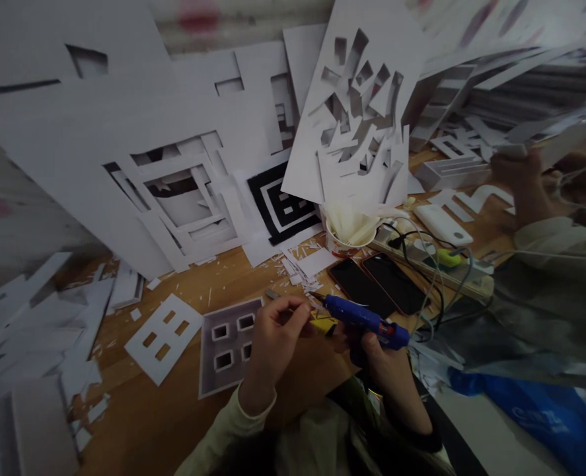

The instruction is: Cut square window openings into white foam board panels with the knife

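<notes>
My right hand [389, 370] grips the handle of a blue glue gun [362, 320], whose nozzle points left toward my left hand. My left hand [273, 340] is closed in a pinch, its fingertips at the gun's nozzle; what it holds is too small to make out. Both hands hover over a wooden table [174, 410]. Just left of my left hand lies a grey foam-board piece with four window holes [226, 344], and beside it a white piece with similar cut-outs [162, 337].
Large white cut foam boards [139, 165] lean at the back. Two dark phones [379, 284], a paper cup [345, 241], a power strip with cables [441, 261] and scraps lie ahead. Another person's hand [520, 178] works at the right. A blue bag [545, 413] sits lower right.
</notes>
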Tool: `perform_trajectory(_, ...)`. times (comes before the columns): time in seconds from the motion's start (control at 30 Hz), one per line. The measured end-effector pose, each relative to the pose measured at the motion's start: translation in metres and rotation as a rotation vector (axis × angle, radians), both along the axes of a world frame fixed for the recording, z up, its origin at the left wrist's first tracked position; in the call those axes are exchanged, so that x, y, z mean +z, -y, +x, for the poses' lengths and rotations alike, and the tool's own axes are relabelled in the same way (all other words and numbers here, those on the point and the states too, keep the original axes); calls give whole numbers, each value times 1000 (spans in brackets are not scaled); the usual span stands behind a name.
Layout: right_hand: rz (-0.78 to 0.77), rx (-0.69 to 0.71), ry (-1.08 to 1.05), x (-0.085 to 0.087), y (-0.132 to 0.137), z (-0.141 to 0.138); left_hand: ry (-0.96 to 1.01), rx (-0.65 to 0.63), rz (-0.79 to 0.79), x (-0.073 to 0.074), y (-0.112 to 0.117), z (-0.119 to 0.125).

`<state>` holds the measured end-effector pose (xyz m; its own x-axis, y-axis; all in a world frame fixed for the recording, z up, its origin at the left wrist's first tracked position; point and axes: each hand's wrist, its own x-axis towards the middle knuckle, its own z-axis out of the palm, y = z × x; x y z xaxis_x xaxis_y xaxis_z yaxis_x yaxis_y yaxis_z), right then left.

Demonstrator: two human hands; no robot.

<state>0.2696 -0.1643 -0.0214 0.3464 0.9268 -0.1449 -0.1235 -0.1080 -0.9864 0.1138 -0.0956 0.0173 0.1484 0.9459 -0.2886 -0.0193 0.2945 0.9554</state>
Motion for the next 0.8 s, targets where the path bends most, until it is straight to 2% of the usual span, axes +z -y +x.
perform_trajectory(0.13, 7, -38, -59, 0, 0, 3, -49, 10, 32, -6, 2, -9)
perform_trajectory(0.37, -46, -57, -75, -6, 1, 3, -182, -81, 181, -15, 8, -10)
perform_trajectory(0.43, -44, -65, -26, -7, 1, 5, -381, -94, 279, -19, 5, -8)
perform_trajectory(0.53, -72, -145, 68, -5, 3, 12, -787, -159, 414, -28, -2, -6)
perform_trajectory(0.6, -74, -206, 81, -1, 4, 16, -923, -211, 459, -33, -4, -6)
perform_trajectory(0.7, -70, -280, 80, 4, 6, 17, -907, -242, 481, -33, 0, -12)
perform_trajectory(0.8, -87, -270, 79, 5, 7, 10, -793, -224, 480, -27, 12, -24)
